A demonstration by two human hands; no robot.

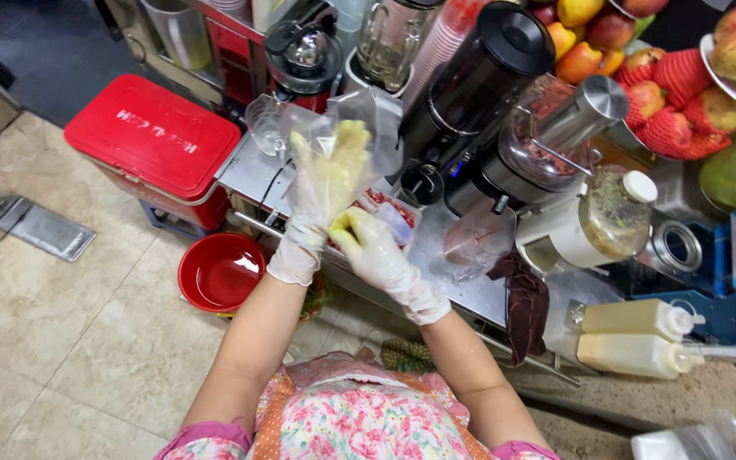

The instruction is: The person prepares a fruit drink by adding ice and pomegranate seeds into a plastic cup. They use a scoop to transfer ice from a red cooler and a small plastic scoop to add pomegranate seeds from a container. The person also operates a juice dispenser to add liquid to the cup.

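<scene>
My left hand [324,183] is raised over the steel counter [253,170] with its fingers spread. It wears a white glove and sits inside a loose clear plastic cover [372,119] that balloons above the fingertips. My right hand [376,251], also in a white glove, is just below it and pinches the lower edge of that plastic cover near my left palm. Beneath both hands lies a small clear tray of red fruit pieces [398,213], partly hidden by the hands.
Blender jugs [389,38] and a black and steel juicer [547,140] crowd the counter's back. A clear cup [474,247], brown cloth [526,307], two squeeze bottles [641,319] and piled fruit [675,94] lie right. A red cooler [151,136] and red basin [219,273] stand on the floor at left.
</scene>
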